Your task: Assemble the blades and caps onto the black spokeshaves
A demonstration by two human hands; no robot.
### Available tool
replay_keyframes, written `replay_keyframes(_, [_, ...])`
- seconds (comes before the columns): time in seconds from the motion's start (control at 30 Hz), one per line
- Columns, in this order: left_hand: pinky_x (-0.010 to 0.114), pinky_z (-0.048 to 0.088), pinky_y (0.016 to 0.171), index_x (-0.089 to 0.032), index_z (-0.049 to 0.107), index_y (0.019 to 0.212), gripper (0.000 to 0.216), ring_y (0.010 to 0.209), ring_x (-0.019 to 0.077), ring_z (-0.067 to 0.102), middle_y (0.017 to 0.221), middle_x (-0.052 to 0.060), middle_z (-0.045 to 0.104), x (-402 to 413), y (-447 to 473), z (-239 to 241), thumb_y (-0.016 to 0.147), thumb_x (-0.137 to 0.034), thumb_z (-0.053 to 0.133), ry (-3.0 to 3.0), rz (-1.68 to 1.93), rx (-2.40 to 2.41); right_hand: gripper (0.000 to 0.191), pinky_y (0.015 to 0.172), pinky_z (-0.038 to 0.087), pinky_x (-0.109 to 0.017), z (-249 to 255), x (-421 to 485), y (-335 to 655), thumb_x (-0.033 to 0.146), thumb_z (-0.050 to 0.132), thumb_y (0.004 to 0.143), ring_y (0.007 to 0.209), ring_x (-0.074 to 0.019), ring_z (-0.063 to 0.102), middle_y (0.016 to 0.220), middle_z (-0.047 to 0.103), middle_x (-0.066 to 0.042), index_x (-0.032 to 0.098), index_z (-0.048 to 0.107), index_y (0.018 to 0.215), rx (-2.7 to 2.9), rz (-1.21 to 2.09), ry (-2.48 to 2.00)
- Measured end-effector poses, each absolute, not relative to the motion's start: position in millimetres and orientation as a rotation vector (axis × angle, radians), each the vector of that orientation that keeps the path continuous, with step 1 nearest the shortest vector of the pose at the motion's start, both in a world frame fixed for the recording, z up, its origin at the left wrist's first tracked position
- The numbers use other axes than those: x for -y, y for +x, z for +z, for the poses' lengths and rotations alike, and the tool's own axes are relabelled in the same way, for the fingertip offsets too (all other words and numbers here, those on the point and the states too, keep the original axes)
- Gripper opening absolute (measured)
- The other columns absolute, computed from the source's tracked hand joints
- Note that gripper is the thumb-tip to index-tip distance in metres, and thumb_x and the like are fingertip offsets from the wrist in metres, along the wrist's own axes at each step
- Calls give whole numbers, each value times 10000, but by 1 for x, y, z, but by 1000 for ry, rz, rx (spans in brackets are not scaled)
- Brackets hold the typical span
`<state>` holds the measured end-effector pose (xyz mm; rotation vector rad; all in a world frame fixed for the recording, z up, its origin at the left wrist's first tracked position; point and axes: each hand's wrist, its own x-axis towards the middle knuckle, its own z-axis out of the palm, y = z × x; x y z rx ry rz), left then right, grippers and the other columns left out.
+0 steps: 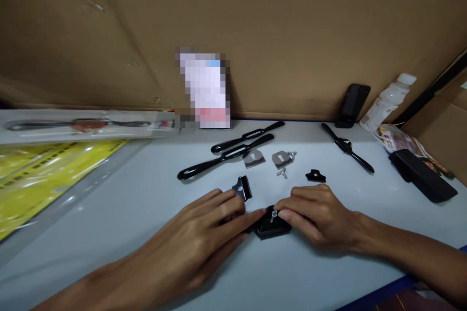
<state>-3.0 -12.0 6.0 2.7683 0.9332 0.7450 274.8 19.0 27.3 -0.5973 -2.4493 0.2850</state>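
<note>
My left hand (pixel 204 233) lies over a black spokeshave body (pixel 272 227) on the white table, fingers wrapped along its left side. My right hand (pixel 317 216) pinches a small silver wing screw (pixel 273 214) on top of that body with thumb and forefinger. Just behind my left fingers sits a small black and silver cap piece (pixel 242 187). Further back lie two flat silver blades (pixel 254 158) (pixel 280 158), a loose wing screw (pixel 282 172) and a small black clamp piece (pixel 315 176).
Two black spokeshave frames (pixel 226 156) (pixel 248 136) lie behind the parts, another one (pixel 348 148) at the right. A black phone (pixel 352 105), a white bottle (pixel 387 101), a black case (pixel 423 175) and yellow packaging (pixel 44 175) ring the table (pixel 146 214). Cardboard walls stand behind.
</note>
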Motion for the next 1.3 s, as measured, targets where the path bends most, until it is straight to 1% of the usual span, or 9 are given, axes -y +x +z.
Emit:
replay_keyframes(0.07, [375,556,946,-283,616,1500,471,983,218,708,1071,41,741,12,-3,7,1088,-114,461,2775,757,-921,510,554,425,-271,28,-19,274,306,381,1184,578,-137,532,660,634,-19,142,777,906,2438,284,-587])
replay_keyframes(0.17, [371,556,926,-269,610,1493,447,968,216,709,1054,36,739,11,-3,8,1103,-123,449,2798,759,-895,489,573,438,-273,28,-19,274,296,391,1180,595,-140,553,668,643,-20,142,773,918,2426,297,-595])
replay_keyframes(0.33, [387,560,926,-244,690,1365,369,966,230,715,1040,48,755,10,-2,11,1092,-132,468,2808,808,-907,306,635,472,-297,27,-20,276,329,515,1142,675,-163,607,773,700,-31,162,752,1045,2515,303,-648])
replay_keyframes(0.43, [379,568,899,-239,699,1353,354,958,232,716,1028,45,761,9,0,13,1094,-135,482,2817,786,-877,261,615,439,-306,27,-19,275,335,568,1122,685,-171,603,785,703,-32,178,710,970,2568,237,-704])
replay_keyframes(0.53, [392,561,879,-251,680,1402,373,931,234,698,1010,43,746,9,1,13,1117,-158,459,2794,814,-877,305,589,390,-317,28,-15,270,309,521,1137,650,-168,562,754,683,-29,185,668,899,2587,87,-718])
replay_keyframes(0.73, [380,533,812,-234,735,1221,302,909,234,643,1010,59,699,11,0,6,1102,-148,471,2691,789,-909,369,567,360,-349,26,-3,258,248,408,1149,613,-171,540,730,657,-37,166,647,880,2559,-170,-762])
replay_keyframes(0.97, [344,501,741,-235,724,1217,286,874,221,597,986,55,664,11,2,10,1109,-152,472,2618,767,-923,207,544,334,-338,21,2,254,251,503,1089,615,-182,595,749,685,-46,159,627,951,2592,40,-979])
replay_keyframes(1.13, [359,487,767,-261,697,1332,328,884,226,597,989,42,658,9,1,6,1123,-158,468,2639,778,-894,147,589,353,-318,31,-3,256,282,621,1071,669,-179,606,791,713,-48,158,631,994,2633,265,-1087])
replay_keyframes(1.3, [365,487,776,-274,694,1358,334,886,230,608,995,41,668,9,0,3,1120,-177,481,2659,758,-910,164,601,332,-329,38,-9,262,295,580,1109,699,-180,602,885,741,-57,173,669,1044,2784,271,-989])
